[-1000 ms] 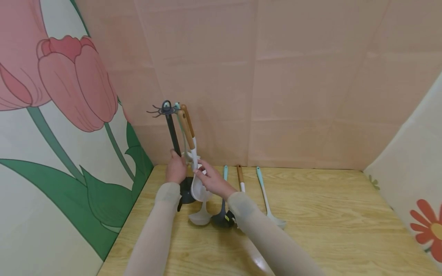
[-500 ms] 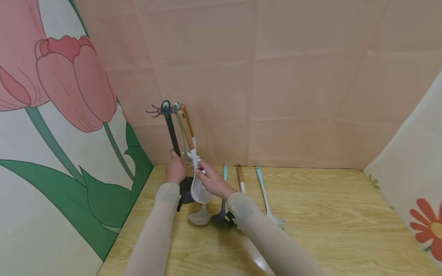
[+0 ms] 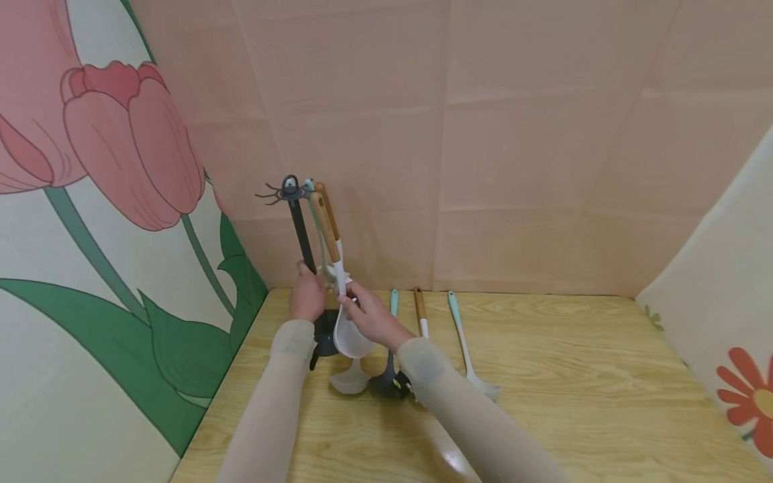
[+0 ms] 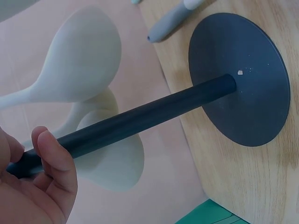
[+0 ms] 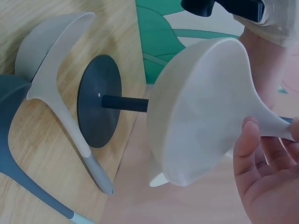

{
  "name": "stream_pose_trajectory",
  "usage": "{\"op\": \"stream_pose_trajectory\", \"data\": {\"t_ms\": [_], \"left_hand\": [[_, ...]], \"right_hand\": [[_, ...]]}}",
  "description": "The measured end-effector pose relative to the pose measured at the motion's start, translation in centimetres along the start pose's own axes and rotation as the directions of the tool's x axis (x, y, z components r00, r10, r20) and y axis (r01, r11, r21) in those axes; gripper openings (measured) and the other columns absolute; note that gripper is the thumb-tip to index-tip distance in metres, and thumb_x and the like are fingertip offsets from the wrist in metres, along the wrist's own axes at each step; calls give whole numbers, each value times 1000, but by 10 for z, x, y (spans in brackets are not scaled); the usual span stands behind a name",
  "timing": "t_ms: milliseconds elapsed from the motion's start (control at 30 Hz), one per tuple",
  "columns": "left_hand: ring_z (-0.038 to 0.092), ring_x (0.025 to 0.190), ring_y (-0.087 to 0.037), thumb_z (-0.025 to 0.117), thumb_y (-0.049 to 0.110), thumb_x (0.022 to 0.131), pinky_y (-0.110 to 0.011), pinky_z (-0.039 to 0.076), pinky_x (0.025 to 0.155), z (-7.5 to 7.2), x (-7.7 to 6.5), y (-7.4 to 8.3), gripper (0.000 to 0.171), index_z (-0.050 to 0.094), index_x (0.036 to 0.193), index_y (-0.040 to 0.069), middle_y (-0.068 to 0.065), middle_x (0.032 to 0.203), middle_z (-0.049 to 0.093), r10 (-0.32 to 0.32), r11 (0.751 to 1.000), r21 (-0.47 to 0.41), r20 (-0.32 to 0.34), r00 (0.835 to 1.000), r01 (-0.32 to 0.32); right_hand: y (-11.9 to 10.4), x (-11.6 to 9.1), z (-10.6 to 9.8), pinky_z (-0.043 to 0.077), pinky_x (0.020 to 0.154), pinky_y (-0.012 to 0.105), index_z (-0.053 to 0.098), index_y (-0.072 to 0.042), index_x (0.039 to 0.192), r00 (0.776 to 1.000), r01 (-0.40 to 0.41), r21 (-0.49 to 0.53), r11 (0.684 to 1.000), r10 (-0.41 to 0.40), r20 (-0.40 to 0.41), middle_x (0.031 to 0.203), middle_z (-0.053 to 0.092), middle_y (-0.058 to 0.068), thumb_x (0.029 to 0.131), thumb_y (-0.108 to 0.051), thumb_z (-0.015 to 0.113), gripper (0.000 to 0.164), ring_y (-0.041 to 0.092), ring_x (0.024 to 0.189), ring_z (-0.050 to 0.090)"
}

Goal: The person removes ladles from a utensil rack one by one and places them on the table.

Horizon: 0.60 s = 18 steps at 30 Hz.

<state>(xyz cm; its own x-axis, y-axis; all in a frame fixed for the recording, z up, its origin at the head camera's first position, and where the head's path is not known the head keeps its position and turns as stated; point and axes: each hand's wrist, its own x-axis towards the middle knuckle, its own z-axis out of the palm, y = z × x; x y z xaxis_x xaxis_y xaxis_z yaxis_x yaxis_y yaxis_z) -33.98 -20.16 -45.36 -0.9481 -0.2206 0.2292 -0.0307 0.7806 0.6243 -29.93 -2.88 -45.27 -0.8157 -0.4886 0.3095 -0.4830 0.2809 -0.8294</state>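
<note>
A dark utensil stand [image 3: 300, 231] with a round base [image 4: 254, 109] and curved hooks at its top stands on the table's left side. My left hand [image 3: 306, 296] grips its pole [image 4: 154, 116]. Wooden-handled white ladle [image 3: 326, 225] hangs by its handle end at the hooks. My right hand [image 3: 376, 316] pinches this ladle's white neck just above the bowl [image 5: 201, 112], with thumb and fingers. Behind it hang another wooden handle [image 3: 327, 201] and a pale utensil with a mint handle [image 3: 315, 208]. White bowls [image 4: 86, 56] of hanging utensils show beyond the pole in the left wrist view.
Several ladles lie in a row on the wooden table [image 3: 574, 376]: a light grey ladle [image 5: 51, 84], a dark ladle [image 3: 384, 385], one with a brown handle [image 3: 420, 305], and a pale mint-handled ladle [image 3: 461, 335]. A pink wall covering [image 3: 513, 168] rises behind.
The held ladle's bowl has shifted slightly down and turned a little toward the head camera. Both hands stay in nearly the same place.
</note>
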Motion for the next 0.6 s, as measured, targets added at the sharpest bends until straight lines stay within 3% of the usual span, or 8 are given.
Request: {"op": "stream_pose_trajectory", "data": {"t_ms": [300,600], "left_hand": [[68,85,-40,39,22,107,-51,53,72,-1,-2,2,53,20,146,-7,-27,100,66,-22,1000,2,6,1000,22],[67,75,-35,40,23,108,-45,54,64,0,-2,2,53,20,146,-7,-23,91,64,-20,1000,5,6,1000,20]], "right_hand": [[-4,-3,1,51,69,29,56,-10,112,1000,28,-83,996,-28,1,98,63,4,107,-24,47,17,13,74,58],[-5,-3,-1,51,82,37,57,-12,111,998,59,-134,989,-59,0,104,66,7,107,-23,49,15,17,90,60]]}}
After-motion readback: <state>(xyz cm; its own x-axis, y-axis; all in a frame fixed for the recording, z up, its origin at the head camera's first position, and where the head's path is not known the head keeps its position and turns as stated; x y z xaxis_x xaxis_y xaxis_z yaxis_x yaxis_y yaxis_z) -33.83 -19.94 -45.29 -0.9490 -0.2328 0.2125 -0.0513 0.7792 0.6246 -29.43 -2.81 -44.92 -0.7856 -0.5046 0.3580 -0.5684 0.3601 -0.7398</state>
